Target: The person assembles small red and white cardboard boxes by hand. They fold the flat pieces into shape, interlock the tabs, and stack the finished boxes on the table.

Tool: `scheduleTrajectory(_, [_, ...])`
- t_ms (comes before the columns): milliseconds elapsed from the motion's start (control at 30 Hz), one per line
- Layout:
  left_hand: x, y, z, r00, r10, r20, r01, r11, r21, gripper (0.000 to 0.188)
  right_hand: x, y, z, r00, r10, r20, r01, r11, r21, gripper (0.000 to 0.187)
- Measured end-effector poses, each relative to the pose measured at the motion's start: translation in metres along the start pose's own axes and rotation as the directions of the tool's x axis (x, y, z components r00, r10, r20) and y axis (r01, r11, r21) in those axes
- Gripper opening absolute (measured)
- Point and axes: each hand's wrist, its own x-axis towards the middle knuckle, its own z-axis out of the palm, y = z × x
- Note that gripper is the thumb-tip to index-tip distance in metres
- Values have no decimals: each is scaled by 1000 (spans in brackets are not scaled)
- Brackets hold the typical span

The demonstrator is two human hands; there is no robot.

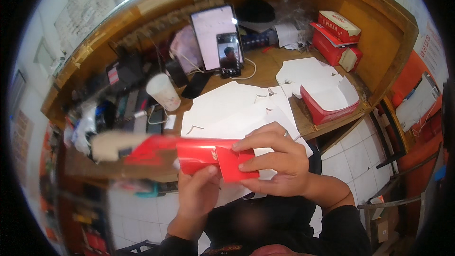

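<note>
A glossy red cardboard box piece [199,154] is held up in front of me between both hands. My left hand [200,192] pinches its lower edge, thumb on the red face and fingers hidden behind. From the right, my right hand [277,166] grips the folded end, with its fingers pressed on a red flap. Further left, a red and cream part is smeared by motion, and I cannot tell how it joins the piece. White flat box blanks [222,109] lie on the table just beyond my hands.
A half-formed red box [329,106], white inside, stands at the table's right. Behind it are stacked red boxes [334,50]. A white cup [163,92], a tablet [213,33] and a phone [230,54] stand further back. A chair [398,201] is at the right.
</note>
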Motion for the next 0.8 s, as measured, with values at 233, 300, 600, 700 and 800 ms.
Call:
scheduleTrajectory(233, [0,-7,6,970,236,-48,-232,969,84,32,-6,2,3,993,-64,97,61,998,29,16])
scheduleTrajectory(300, [-5,-19,19,950,299,-92,-291,953,89,30,-7,5,8,998,-67,10,67,998,23,15])
scheduleTrajectory(600, [-9,-20,22,961,259,-99,-239,954,182,35,-18,3,19,994,-100,-55,104,992,77,14])
scheduleTrajectory(700, [-11,-26,22,945,274,-177,-247,955,163,33,-24,-2,22,989,-35,-142,46,996,72,14])
scheduleTrajectory(800, [-13,-30,29,941,295,-165,-277,953,126,32,-23,4,26,989,-30,-142,37,998,50,14])
